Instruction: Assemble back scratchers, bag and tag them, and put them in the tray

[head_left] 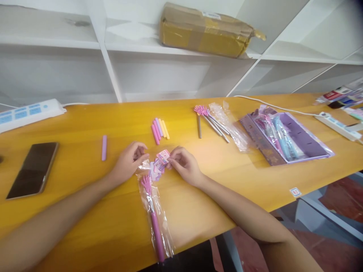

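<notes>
My right hand (184, 164) pinches a small pink printed card (163, 155) between thumb and fingers, above a few similar overlapping cards (155, 170). To the left, my left hand (134, 158) is loosely curled, its thumb and fingers apart with nothing visible between them. Just below it is the mouth of a clear plastic bag (167, 230). Inside the bag lies a back scratcher (155, 226) with a pink hand-shaped head, a metal rod and a magenta handle. Beyond my hands lie several pink, purple and yellow handle tubes (159, 130), with a lone purple tube (104, 147) farther left.
Hand-headed metal rods (212, 122) lie beside crumpled clear bags (231, 126). A purple box (306, 139) at right holds bagged items. A phone (32, 170) and power strip (31, 113) are left; another power strip (337, 124) is right. A taped carton (207, 32) sits on the shelf.
</notes>
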Motion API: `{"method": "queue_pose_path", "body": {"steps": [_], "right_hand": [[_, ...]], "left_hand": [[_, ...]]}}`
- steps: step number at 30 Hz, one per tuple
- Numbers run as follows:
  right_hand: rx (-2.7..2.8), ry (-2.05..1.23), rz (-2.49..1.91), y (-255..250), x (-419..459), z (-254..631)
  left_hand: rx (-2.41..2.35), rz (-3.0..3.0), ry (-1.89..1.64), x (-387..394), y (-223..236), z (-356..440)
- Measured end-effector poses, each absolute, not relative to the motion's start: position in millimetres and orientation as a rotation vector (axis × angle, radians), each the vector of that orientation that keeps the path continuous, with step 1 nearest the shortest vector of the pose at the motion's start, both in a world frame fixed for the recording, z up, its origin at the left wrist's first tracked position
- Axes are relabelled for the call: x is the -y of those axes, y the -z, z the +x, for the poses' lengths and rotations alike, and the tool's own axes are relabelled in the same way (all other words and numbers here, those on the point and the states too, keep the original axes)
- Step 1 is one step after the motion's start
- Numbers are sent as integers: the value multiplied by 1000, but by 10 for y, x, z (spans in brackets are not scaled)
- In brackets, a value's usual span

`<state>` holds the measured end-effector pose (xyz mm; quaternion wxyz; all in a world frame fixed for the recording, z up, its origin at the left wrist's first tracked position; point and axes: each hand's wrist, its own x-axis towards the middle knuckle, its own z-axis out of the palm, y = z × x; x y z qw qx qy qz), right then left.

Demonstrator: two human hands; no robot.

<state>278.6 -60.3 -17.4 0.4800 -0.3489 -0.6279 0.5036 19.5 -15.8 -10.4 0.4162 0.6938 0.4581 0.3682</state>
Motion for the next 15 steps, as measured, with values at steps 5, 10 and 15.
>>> {"method": "queue_pose_path", "body": {"steps": [5, 10, 15], "right_hand": [[1696, -975, -861, 130, 613, 2687], [1853, -614, -864, 11, 356, 2462], [1827, -618, -840, 40, 178, 2370]], "left_hand": [[-1072, 1515, -932, 99, 139, 184], [-962, 1274, -982, 32, 143, 161], [-896, 1185, -992, -6, 162, 125]]}}
